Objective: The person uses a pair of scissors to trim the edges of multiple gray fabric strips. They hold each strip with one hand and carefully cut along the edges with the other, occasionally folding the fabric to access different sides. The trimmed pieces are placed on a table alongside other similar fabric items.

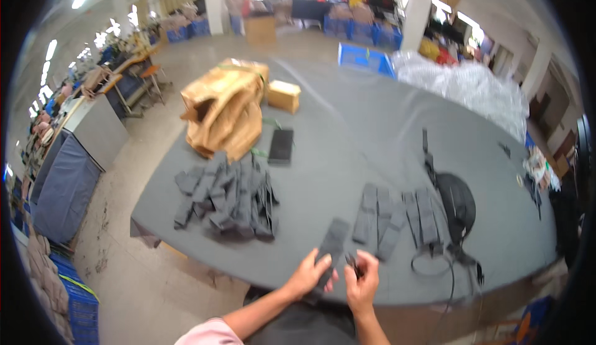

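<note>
Near the table's front edge, my left hand (309, 274) grips a flat dark grey fabric strip (336, 236), thumb on top, its far end pointing away from me. Close beside it, my right hand (364, 283) is closed around a small dark object (354, 265), too blurred to name. Just beyond my right hand lie flat grey fabric strips (372, 215), with a second group of strips (422, 218) to their right. A heaped pile of similar strips (230, 196) sits to the left.
On the grey-covered table (335, 140) stand a crumpled brown paper bag (230, 109), a small cardboard box (284, 96) and a black phone-like slab (281, 146). A black rounded pouch with straps (456, 202) lies right. Beyond are a blue crate (365, 59) and clear plastic bags (462, 84).
</note>
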The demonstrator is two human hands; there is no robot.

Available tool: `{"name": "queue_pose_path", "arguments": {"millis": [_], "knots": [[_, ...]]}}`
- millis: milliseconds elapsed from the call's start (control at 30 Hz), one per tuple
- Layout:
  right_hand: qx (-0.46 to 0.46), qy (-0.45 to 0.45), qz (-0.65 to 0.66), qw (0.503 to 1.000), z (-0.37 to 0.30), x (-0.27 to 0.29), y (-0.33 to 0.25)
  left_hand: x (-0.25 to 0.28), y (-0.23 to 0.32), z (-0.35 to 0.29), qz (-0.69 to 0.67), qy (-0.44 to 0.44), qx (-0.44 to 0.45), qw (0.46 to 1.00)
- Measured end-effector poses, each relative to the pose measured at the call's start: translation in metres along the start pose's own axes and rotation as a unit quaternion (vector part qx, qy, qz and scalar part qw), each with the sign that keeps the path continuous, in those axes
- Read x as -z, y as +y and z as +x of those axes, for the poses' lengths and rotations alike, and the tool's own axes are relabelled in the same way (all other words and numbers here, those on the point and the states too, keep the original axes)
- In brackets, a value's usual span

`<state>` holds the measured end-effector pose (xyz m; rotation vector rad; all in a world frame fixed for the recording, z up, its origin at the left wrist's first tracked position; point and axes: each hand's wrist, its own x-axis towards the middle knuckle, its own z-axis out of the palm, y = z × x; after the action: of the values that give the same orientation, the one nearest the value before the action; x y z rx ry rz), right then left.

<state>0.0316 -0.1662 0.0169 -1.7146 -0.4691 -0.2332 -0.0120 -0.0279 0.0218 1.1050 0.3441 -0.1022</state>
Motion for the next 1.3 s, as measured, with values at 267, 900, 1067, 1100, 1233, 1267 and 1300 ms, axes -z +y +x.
{"name": "queue_pose_path", "arguments": {"millis": [267,900,1067,1100,1233,1267,1300], "knots": [[-0.045,-0.063,-0.067,0.995,0.002,0.010,-0.003,0.002,0.008,-0.004,-0.013,0.010,-0.018,1.000],[0.201,-0.038,-0.254,0.945,0.019,0.004,0.007,0.002,0.008,-0.004,0.012,0.000,0.020,1.000],[0.207,-0.013,-0.229,0.951,0.012,0.007,0.010,0.006,0.006,-0.002,0.018,-0.015,0.027,0.999],[0.196,-0.027,-0.231,0.953,0.012,0.008,0.009,0.005,0.007,-0.002,0.019,-0.014,0.026,0.999],[0.166,-0.046,-0.221,0.960,0.013,0.009,0.004,0.000,0.008,-0.002,0.028,-0.012,0.023,0.999],[0.163,-0.041,-0.213,0.962,0.012,0.009,0.003,0.000,0.008,-0.002,0.032,-0.011,0.021,0.999],[0.159,-0.044,-0.215,0.963,0.013,0.009,0.001,0.000,0.007,-0.002,0.036,-0.010,0.022,0.999]]}}
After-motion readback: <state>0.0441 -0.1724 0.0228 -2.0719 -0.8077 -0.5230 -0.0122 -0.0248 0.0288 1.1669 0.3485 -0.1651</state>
